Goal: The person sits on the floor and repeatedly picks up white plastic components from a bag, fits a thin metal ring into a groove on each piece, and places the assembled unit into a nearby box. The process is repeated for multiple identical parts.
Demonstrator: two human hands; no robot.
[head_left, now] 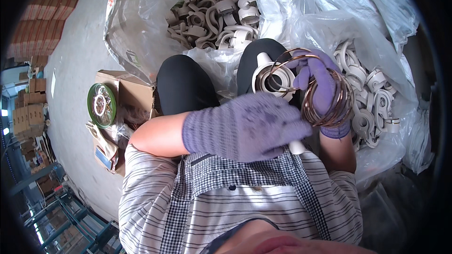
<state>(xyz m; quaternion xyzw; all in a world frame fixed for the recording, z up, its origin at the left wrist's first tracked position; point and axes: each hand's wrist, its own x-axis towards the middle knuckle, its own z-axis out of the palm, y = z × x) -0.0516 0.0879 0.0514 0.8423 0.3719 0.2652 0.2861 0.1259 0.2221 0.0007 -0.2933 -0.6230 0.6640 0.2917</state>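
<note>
Both my hands wear purple knit gloves. My left hand (249, 127) reaches across my lap, closed over a pale plastic fitting (259, 78) and slightly smeared by motion. The fitting's round collar shows above the glove, and a pale stub pokes out below the fingers; the middle is hidden. A bundle of copper-coloured metal rings (349, 106) hangs around my right hand (322, 82). Its curled fingers hold a few looser rings (282, 59), which stretch over the fitting's collar. Whether those rings touch the collar I cannot tell.
Ahead of my knees, a clear plastic bag (136, 23) holds many pale fittings (212, 16). More looped fittings (369, 99) lie in plastic at my right. At left stands a cardboard box (134, 94) beside a green round container (89, 108) with rings inside. Stacked cartons (52, 14) line the far left.
</note>
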